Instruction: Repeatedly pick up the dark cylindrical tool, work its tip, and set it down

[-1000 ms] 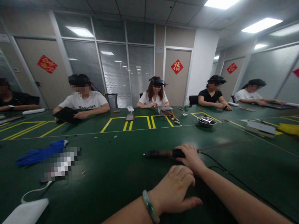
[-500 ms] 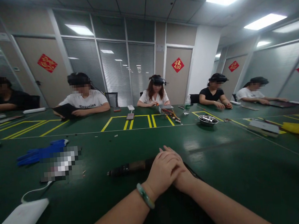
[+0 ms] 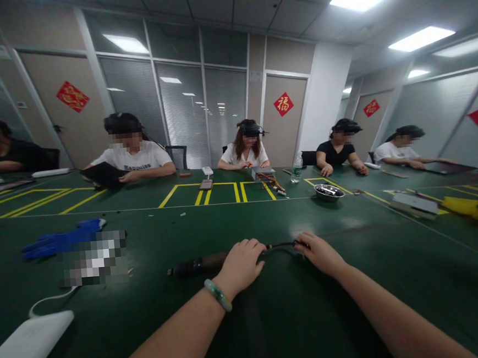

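A dark, corded electric screwdriver lies on the green table, its tip pointing left. My left hand, with a green bangle at the wrist, is closed over the tool's rear end and hides it. A black cord runs from there to the right. My right hand grips this cord, fingers curled around it. A gap of bare table lies between my two hands.
To the left are a blue glove, a blurred-out device and a white power bank with a cable. Farther off stand a metal bowl, a water bottle and a metal box with wires. Several people sit opposite.
My hands were clasped together over the screwdriver's rear end. They have come apart: the left now covers the tool, while the right has moved right and taken hold of the cord.
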{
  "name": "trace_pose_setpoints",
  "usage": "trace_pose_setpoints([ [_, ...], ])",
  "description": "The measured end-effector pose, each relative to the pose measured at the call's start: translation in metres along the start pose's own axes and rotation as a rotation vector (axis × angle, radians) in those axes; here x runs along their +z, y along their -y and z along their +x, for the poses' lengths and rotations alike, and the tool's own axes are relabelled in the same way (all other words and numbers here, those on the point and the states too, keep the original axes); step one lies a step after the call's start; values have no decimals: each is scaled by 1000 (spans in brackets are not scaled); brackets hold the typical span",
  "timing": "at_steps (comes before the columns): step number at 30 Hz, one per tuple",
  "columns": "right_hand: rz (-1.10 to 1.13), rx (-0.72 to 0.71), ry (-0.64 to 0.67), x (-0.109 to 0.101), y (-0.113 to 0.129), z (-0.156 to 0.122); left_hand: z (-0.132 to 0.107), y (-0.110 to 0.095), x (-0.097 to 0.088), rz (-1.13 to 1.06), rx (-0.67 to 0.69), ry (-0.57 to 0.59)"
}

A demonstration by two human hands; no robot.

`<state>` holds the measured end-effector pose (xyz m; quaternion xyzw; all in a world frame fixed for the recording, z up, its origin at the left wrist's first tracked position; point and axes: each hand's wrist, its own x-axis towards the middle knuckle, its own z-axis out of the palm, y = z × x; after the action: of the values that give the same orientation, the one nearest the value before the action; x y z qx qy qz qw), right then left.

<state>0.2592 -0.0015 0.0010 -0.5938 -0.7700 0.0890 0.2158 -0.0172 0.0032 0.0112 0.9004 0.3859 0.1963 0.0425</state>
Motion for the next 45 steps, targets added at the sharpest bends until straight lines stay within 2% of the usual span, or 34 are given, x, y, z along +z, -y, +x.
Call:
trace_pose_setpoints([
  [4, 34, 31, -32, 7, 3, 23, 2, 2, 2, -7, -5, -3],
  [8, 41, 0, 18, 17, 8, 16, 5, 3, 7, -7, -46, -18],
  [14, -14, -55, 123, 5, 14, 9, 12, 4, 15, 20, -87, -25],
  [18, -114, -64, 127, 0, 26, 8, 12, 3, 13, 33, -64, -6],
  [22, -107, -72, 125, 0, 36, 4, 6, -2, 7, 11, -16, 17],
  [28, 21, -40, -2, 7, 47, -1, 5, -8, 4, 50, -24, 36],
  [33, -26, -79, -98, 17, 48, 0, 9, -9, 7, 69, -18, 22],
  [40, -69, -234, -76, 20, 46, -2, 5, -9, 5, 8, -25, 14],
  [45, -42, -262, -68, 23, 49, -4, 5, -7, 6, 18, -28, 3],
])
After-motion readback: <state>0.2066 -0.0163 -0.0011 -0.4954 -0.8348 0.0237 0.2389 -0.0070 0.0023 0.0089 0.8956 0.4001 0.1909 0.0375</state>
